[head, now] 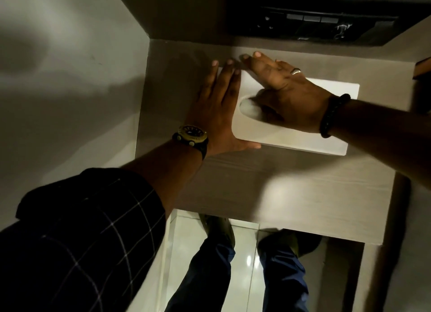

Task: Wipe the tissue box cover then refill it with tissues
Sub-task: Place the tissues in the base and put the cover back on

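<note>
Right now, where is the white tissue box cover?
The tissue box cover lies on the wooden shelf near the back wall, right of centre, with the left hand against its left end and the right hand flat on top.

A tissue box cover (303,134) lies flat on a table (233,190) set in a corner, a wall to the left and a switch panel (310,20) on the wall beyond. The left hand (217,111) lies against the cover's left end; the right hand (284,90) rests across its top, over the opening (248,107). Two shoes stand on the floor (245,260) below the table's near edge.
</note>
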A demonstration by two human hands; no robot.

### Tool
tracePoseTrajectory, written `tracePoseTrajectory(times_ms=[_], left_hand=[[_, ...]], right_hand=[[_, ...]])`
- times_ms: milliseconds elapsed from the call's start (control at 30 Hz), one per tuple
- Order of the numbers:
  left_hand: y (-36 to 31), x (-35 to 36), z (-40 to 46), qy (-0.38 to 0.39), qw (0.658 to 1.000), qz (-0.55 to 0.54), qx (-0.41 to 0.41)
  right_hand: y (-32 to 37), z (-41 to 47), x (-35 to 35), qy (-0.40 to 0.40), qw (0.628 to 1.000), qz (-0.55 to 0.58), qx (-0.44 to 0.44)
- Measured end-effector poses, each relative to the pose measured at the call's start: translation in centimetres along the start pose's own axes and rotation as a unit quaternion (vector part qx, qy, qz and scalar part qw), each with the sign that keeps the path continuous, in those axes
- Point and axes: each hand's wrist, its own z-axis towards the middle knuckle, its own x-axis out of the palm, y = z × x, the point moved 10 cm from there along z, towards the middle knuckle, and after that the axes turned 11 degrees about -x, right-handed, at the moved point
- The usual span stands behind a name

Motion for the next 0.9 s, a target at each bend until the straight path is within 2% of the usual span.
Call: tracePoseTrajectory(times_ms=[67,133,200,267,300,433,733,900], left_hand=[[0.0,0.0,0.0,-0.003,1.000,0.001,0.001],[0.1,0.0,-0.1,-0.008,1.000,-0.001,0.000],[0.2,0.1,0.0,-0.009,1.000,-0.002,-0.002],[0.3,0.1,0.0,-0.007,1.000,0.004,-0.008],[0.3,0.1,0.0,-0.008,1.000,0.007,-0.009],[0.2,0.1,-0.1,-0.012,1.000,0.000,0.002],[0.1,0.1,-0.2,-0.005,1.000,0.013,0.006],[0.3,0.6,-0.3,0.029,0.999,0.029,-0.008]], right_hand=[[-0.6,-0.8,-1.7,-0.076,0.994,0.082,0.018],[-2.2,-2.1,-1.6,-0.124,0.965,0.211,0.094],[-2.7,-3.3,-2.2,-0.166,0.942,0.254,0.140],[-2.5,-4.0,-2.4,-0.189,0.944,0.218,0.162],[-2.0,-4.0,-2.9,-0.188,0.957,0.148,0.166],[-0.5,-3.2,-1.2,-0.116,0.979,-0.030,0.168],[0.5,-3.7,-1.8,-0.144,0.975,-0.015,0.171],[0.4,-6.4,-2.2,-0.155,0.957,0.044,0.240]])
